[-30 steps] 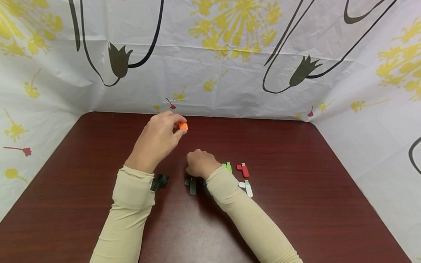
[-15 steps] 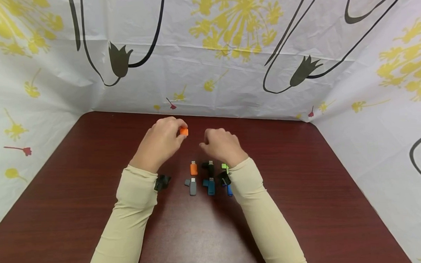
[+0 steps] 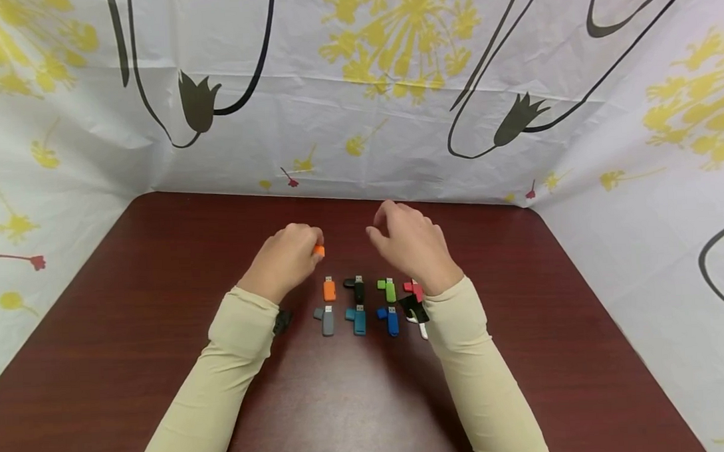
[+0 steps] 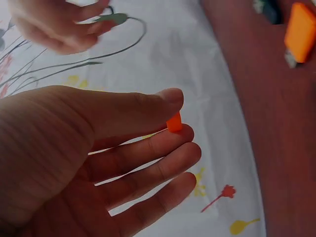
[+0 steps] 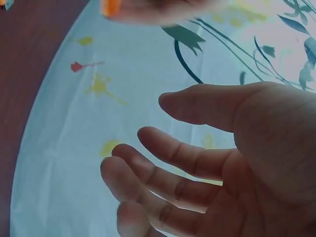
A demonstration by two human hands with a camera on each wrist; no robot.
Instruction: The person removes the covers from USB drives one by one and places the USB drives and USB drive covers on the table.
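My left hand (image 3: pixel 284 258) pinches a small orange USB stick cap (image 4: pixel 174 122) between thumb and index fingertip, above the table. Just in front of it lies the capless orange USB stick (image 3: pixel 329 290), metal plug pointing away from me. My right hand (image 3: pixel 413 247) hovers to the right, fingers loosely bent and nothing in them, as the right wrist view shows. Beside the orange stick, in two rows, lie black (image 3: pixel 359 290), green (image 3: pixel 391 291), red (image 3: pixel 417 290), grey (image 3: pixel 328 322), teal (image 3: pixel 360 322), blue (image 3: pixel 392 322) and white (image 3: pixel 423 330) USB sticks. The right wrist partly covers the red and white ones.
The dark reddish-brown table (image 3: pixel 160 279) has rounded far corners. A white patterned sheet (image 3: pixel 334 107) hangs close behind it and along both sides. Loose caps, such as the blue cap (image 3: pixel 382 313), lie left of their sticks.
My right hand has risen and moved right, away from the spot where the orange USB stick now shows. My left hand has come down slightly toward me, still pinching the orange cap.
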